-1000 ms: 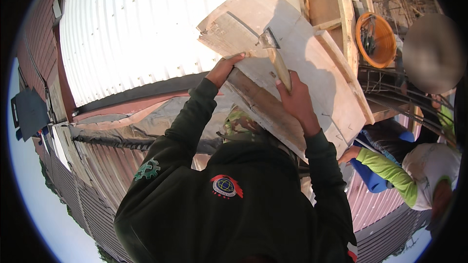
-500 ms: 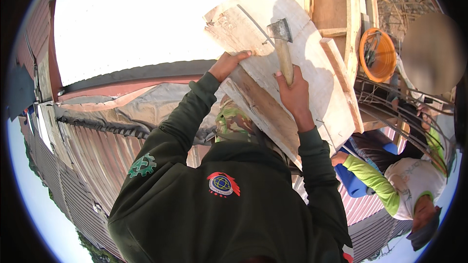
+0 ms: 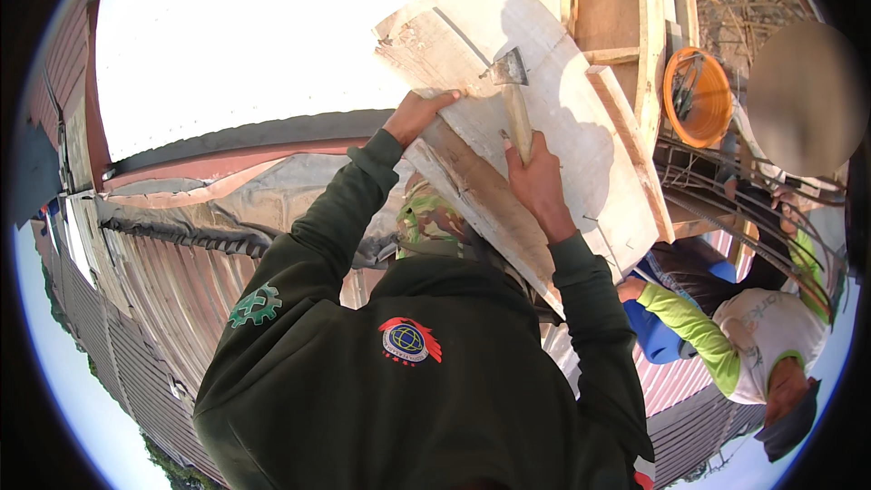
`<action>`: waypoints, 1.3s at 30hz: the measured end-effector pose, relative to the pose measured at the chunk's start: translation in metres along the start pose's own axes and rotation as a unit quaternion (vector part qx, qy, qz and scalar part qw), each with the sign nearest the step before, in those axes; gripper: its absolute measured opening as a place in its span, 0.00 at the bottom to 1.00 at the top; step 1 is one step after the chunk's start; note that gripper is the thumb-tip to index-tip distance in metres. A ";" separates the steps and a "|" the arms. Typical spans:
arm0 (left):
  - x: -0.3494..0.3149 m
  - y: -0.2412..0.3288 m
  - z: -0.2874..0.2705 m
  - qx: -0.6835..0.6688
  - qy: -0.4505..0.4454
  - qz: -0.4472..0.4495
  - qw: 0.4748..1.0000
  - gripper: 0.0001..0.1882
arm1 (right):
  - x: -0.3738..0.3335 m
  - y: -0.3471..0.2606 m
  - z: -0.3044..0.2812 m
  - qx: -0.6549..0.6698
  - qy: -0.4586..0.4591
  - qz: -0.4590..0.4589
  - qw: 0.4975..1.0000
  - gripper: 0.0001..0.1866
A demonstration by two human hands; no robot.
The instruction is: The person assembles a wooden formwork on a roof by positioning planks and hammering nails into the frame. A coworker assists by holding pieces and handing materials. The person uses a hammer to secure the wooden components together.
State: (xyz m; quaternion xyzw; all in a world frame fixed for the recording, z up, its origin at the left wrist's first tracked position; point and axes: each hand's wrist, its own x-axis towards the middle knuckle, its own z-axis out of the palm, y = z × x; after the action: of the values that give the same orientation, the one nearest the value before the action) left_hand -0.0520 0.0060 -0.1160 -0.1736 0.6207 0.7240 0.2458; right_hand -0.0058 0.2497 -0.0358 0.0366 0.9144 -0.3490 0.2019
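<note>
**Hammer head closes in on the board's upper edge**

Since the frame 0.5 s ago, the hammer (image 3: 515,100) has come slightly lower on the board (image 3: 544,118), and the whole view has tilted a little, so more of the pale metal roof (image 3: 227,45) shows at 10 o'clock.

The right hand (image 3: 540,186) is wrapped tight around the lower end of the wooden handle, with the steel head at 12 o'clock from it, lying against the board's face. The left hand (image 3: 419,113) clamps the board's edge at 9 o'clock from the hammer head, fingers curled over the rim.

The board looks stiff, broad and fairly heavy for 1 hand; its face is rough and smeared with pale dried residue, so slipping seems unlikely, but splinters seem a risk. The edge, where the left hand already sits, is probably the best hold. The hammer is top-heavy, and I judge the low grip gives swing rather than control.

At 2 o'clock an orange bucket (image 3: 697,95) sits by timber framing (image 3: 626,27). At 4 o'clock a second person in a lime-green sleeve (image 3: 685,318) crouches below the board, close enough to be in the way of anything dropped.
</note>
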 end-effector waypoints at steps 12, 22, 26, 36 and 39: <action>-0.010 0.011 0.010 -0.037 0.013 -0.013 0.999 0.28 | -0.002 -0.010 -0.008 -0.007 -0.027 0.016 0.999 0.21; -0.015 0.019 0.012 -0.014 0.015 -0.017 1.000 0.27 | -0.009 0.015 0.015 0.007 0.006 -0.028 1.000 0.21; -0.015 0.021 -0.005 -0.047 -0.014 -0.132 0.990 0.26 | -0.013 -0.072 -0.056 0.123 0.110 -0.021 0.986 0.21; -0.004 0.037 0.000 -0.033 -0.018 -0.096 0.995 0.23 | 0.003 -0.047 -0.041 0.077 0.053 0.025 0.995 0.18; -0.013 0.019 -0.004 -0.049 -0.017 -0.097 0.994 0.24 | -0.012 -0.053 -0.040 0.155 0.176 -0.028 0.972 0.18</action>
State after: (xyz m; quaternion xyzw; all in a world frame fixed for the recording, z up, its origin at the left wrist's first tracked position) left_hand -0.0524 -0.0013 -0.0944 -0.2326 0.5601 0.7292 0.3170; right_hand -0.0193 0.2369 0.0285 0.1025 0.8710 -0.4801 0.0202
